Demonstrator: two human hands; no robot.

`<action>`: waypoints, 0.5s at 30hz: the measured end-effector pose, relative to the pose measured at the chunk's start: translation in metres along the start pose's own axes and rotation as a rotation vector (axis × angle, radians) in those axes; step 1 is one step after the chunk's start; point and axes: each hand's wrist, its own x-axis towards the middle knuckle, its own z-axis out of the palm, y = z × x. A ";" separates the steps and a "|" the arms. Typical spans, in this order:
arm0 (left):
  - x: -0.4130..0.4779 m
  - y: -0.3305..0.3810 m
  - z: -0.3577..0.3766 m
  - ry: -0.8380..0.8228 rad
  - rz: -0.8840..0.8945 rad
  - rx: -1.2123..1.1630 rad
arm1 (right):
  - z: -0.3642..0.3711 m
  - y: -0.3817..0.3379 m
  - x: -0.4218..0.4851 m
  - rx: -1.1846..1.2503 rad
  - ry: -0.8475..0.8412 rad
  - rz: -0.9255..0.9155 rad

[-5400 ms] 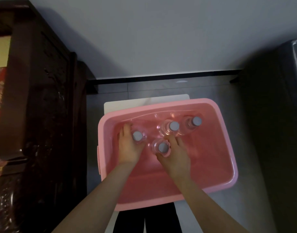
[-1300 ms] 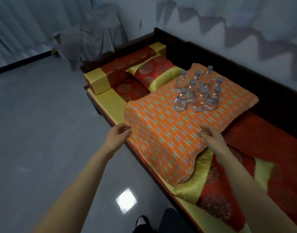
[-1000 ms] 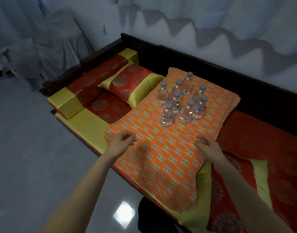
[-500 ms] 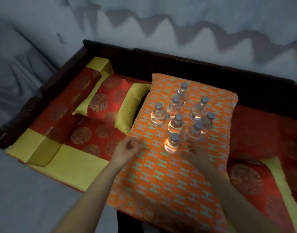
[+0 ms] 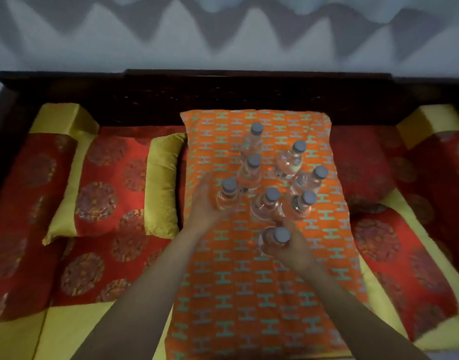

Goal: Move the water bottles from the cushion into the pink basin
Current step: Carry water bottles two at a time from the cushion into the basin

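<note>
My right hand [image 5: 288, 249] is curled around the nearest water bottle [image 5: 275, 241], just right of the frame's centre, fingers wrapped about its body below the grey cap. My left hand [image 5: 206, 203] is cupped and half open, palm against the left side of another bottle [image 5: 227, 194], fingers not closed round it. Both bottles stand upright on the orange cushion [image 5: 249, 294] with its teal pattern. Beyond them, toward the upper middle of the frame, six more bottles [image 5: 288, 162] stand clustered on the same cushion, close together. A red and yellow pillow [image 5: 114, 185] lies at the left, and the dark wooden bed frame [image 5: 223, 92] runs across the top. The pink basin is out of view.
</note>
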 end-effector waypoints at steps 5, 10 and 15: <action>0.023 -0.015 0.022 -0.143 0.024 -0.068 | -0.001 0.008 -0.002 -0.045 0.033 0.061; 0.032 -0.027 0.028 -0.130 0.035 -0.054 | 0.009 0.009 -0.004 -0.036 0.056 0.088; 0.026 -0.023 0.020 -0.059 0.026 0.015 | 0.015 0.008 -0.007 0.014 0.083 0.132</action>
